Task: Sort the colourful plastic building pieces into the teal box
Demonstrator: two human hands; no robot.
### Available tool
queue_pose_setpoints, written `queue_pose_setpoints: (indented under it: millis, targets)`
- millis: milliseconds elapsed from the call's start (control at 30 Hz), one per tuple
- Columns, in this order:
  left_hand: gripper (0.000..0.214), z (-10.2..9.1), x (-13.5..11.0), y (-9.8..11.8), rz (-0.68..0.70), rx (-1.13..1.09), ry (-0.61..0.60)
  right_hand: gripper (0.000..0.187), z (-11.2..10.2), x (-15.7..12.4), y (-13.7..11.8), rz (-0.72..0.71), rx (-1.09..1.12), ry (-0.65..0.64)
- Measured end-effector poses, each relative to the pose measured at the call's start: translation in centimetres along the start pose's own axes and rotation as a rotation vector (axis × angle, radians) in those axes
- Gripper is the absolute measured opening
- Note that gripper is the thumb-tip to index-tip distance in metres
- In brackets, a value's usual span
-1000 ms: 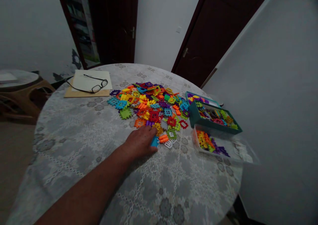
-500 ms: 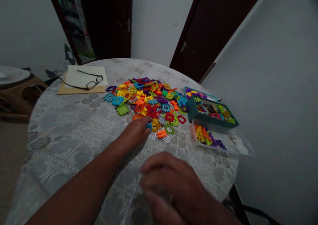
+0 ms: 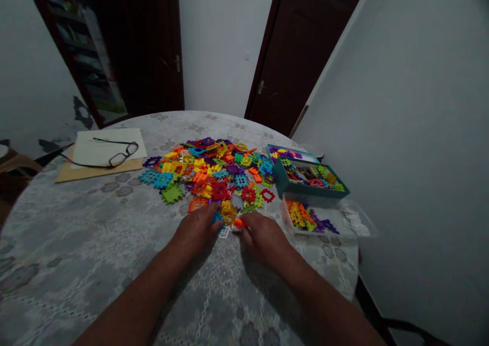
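Note:
A heap of colourful plastic interlocking pieces [image 3: 214, 170] is spread over the middle of a round table with a lace-patterned cloth [image 3: 95, 244]. My left hand [image 3: 196, 229] rests at the near edge of the heap, fingers curled round a blue piece [image 3: 218, 217]. My right hand [image 3: 263, 239] lies just to its right, fingertips pinched on an orange piece [image 3: 239, 222]. A white grid piece [image 3: 224, 232] lies on the cloth between the two hands.
A teal box [image 3: 307, 180] and its lid, both holding pieces, stand at the right, with a clear plastic tray [image 3: 305, 216] of pieces in front. Glasses [image 3: 114, 156] lie on papers at the far left. Dark doors and a white wall stand behind.
My right hand has come up from the near edge to the heap and closed on an orange piece. My left hand stays on the blue piece. The camera view tilted up.

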State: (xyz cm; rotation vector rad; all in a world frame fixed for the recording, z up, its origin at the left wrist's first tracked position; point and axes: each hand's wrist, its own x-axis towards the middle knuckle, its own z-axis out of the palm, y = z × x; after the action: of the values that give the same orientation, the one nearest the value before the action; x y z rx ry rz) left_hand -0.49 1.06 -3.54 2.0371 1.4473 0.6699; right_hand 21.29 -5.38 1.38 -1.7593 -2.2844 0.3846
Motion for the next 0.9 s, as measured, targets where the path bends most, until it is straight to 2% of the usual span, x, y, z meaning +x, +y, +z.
queue_pose_setpoints:
  millis: [100, 233, 300, 400, 433, 500, 567, 667, 800, 900]
  targets:
    - [0.037, -0.3, 0.0, 0.2, 0.007, 0.085, -0.043, 0.027, -3.3, 0.9, 1.8, -0.027, 0.125, 0.051]
    - [0.027, -0.9, 0.1, 0.6, -0.011, 0.069, -0.061, 0.022, -8.4, 5.6, 7.0, 0.083, 0.229, 0.165]
    - [0.024, -1.0, 0.1, 0.7, -0.031, 0.029, -0.069, 0.024, -10.8, 8.7, 10.1, 0.237, 0.322, 0.285]
    - [0.023, -0.9, 0.0, 0.7, -0.044, -0.102, -0.019, 0.041, -13.8, 12.2, 13.7, 0.478, 0.439, 0.59]
    - [0.023, -0.8, 0.0, 0.7, -0.041, -0.161, 0.007, 0.045, -14.4, 12.8, 14.5, 0.512, 0.452, 0.651]
    - [0.025, -0.8, 0.0, 0.7, -0.041, -0.273, 0.059, 0.046, -14.8, 12.9, 15.2, 0.522, 0.455, 0.693]
    - [0.025, -1.0, 0.1, 1.0, -0.057, -0.35, 0.102, 0.038, -13.8, 12.0, 14.7, 0.482, 0.451, 0.677]
    - [0.021, -1.5, 0.3, 1.6, -0.095, -0.421, 0.135, 0.027, -10.3, 9.8, 11.9, 0.322, 0.458, 0.566]
    - [0.026, -1.9, 0.3, 2.2, -0.202, -0.651, 0.009, 0.025, -4.0, 6.9, 5.7, 0.051, 0.569, 0.272]
    - [0.032, -1.4, 0.2, 2.0, -0.246, -0.818, -0.054, 0.023, -0.1, 5.7, 2.1, -0.076, 0.682, 0.151]
